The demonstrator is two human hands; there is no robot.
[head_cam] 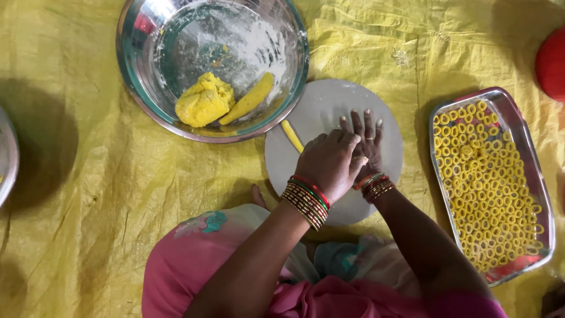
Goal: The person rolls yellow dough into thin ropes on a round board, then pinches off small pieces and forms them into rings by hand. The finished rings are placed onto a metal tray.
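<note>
Head view. The left hand (331,165) lies over the right hand (364,141), both pressed palm-down on the round grey board (321,109). The right hand is flat with fingers spread; the left is loosely curled over it. Neither hand closes around anything. A yellow dough rope (292,136) lies on the board, its free end showing to the left of the hands; the rest runs beneath them and cannot be seen.

Handling, as judged: the dough rope appears soft, light and pliable. It would likely stretch or tear if lifted by one end, so support it along its length or roll it under flat palms with even, light pressure. The surface looks matt, probably not sticky.

Above the board, touching its edge, stands a steel bowl (147,88), dusted with flour, holding a dough lump (204,100) and a thicker dough roll (251,98). To the right, apart from the board, a steel tray (538,194) holds many small yellow dough rings (482,176). Everything rests on a yellow sheet (88,176) on the floor.
</note>
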